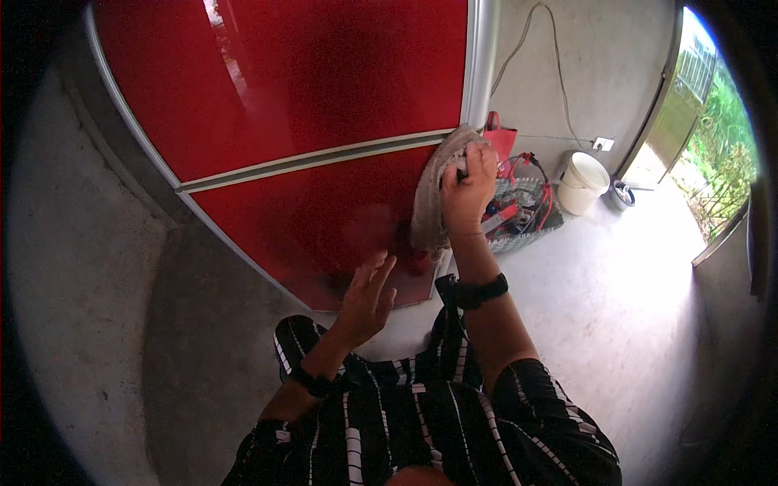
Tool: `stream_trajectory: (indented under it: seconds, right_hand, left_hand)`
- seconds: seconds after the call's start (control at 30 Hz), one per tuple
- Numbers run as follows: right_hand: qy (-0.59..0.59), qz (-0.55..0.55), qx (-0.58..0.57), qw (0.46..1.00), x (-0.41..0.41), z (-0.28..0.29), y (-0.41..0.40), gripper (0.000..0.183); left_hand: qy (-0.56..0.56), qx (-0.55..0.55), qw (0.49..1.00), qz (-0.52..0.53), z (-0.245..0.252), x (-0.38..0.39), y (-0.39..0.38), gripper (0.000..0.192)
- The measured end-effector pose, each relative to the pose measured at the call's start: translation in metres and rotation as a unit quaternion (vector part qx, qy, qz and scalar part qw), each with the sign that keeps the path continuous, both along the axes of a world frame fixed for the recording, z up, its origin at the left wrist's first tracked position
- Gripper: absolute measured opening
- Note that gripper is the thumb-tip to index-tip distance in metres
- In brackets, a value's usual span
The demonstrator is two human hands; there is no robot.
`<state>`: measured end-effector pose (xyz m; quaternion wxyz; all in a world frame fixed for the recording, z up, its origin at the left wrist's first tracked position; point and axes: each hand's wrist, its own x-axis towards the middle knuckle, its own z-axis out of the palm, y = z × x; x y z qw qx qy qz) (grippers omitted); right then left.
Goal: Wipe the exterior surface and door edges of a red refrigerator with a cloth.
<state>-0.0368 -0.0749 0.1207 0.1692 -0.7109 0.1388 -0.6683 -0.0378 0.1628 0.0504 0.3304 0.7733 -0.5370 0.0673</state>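
A red, glossy two-door refrigerator with pale metal trim fills the upper left and middle. At the right edge of its lower door, my right hand grips a grey-brown cloth, which hangs down against the door. The fingers are curled into the cloth near the seam between the doors. Lower and to the left, my left hand is held up before the lower door with its fingers apart, holding nothing. Whether its fingertips touch the door cannot be told.
Right of the refrigerator are a woven basket full of mixed items, a red bag, a white bucket and a small dark basin. A cable runs down the wall to a socket. An open doorway lies at the far right.
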Motion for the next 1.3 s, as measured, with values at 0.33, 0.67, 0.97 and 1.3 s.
stream_trajectory:
  seconds: [0.33, 0.67, 0.97, 1.3]
  right_hand:
    - [0.026, 0.033, 0.041, 0.998, -0.010, -0.004, 0.003, 0.042]
    - [-0.004, 0.030, 0.056, 0.998, -0.005, 0.002, -0.004, 0.043]
    - [0.032, 0.059, 0.060, 0.996, -0.005, -0.008, 0.009, 0.048]
    - [0.022, 0.066, 0.100, 0.993, -0.005, -0.003, 0.007, 0.051]
  left_hand:
    - [0.018, -0.013, 1.000, -0.021, 0.005, -0.008, -0.007, 0.049]
    - [0.006, -0.002, 1.000, -0.021, -0.002, -0.008, -0.005, 0.050]
    - [0.003, -0.005, 1.000, -0.024, -0.009, -0.007, -0.010, 0.051]
    - [0.014, 0.010, 1.000, -0.022, -0.013, -0.005, -0.004, 0.050]
